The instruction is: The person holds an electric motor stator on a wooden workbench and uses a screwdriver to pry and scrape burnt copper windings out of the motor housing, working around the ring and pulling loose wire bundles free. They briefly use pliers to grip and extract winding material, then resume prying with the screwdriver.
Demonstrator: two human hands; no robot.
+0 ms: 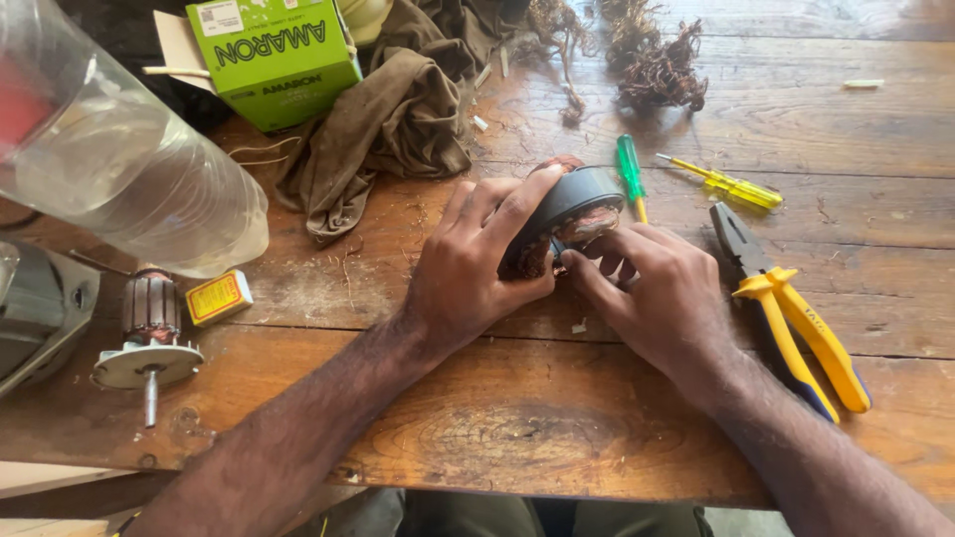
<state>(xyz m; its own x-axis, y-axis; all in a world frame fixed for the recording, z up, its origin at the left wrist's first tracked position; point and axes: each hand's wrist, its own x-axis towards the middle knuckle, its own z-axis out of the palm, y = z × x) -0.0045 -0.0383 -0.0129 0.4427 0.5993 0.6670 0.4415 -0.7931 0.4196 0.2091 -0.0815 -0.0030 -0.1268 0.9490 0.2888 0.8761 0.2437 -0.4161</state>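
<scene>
- A clear plastic bottle [119, 159] fills the upper left, close to the camera and blurred.
- Below it on the wooden table [557, 418] lies a motor armature [149, 343] on its shaft, with a small yellow box [219, 296] just beside it.
- A green carton [274, 55] and a crumpled brown cloth [393, 124] sit further back.
- The left hand [468, 264] wraps the motor stator [565, 214] at mid-table, fingers curled over its dark ring and thumb tucked under, holding it tilted on the wood.
- The stator looks heavy and stiff for its size (steel ring, copper windings showing reddish at the open end); the ring is probably the safe place to grasp, since the windings would likely bend or scrape.
- The right hand [657, 293] touches the winding end, fingertips drawn together as if pinching there; what they pinch I cannot tell.
- Behind lie a green-handled screwdriver [629, 171] and a yellow screwdriver [726, 184].
- Yellow-and-blue pliers [791, 313] rest just right of the right hand.
- A tangle of stripped copper wire [657, 65] sits at the far edge.
</scene>
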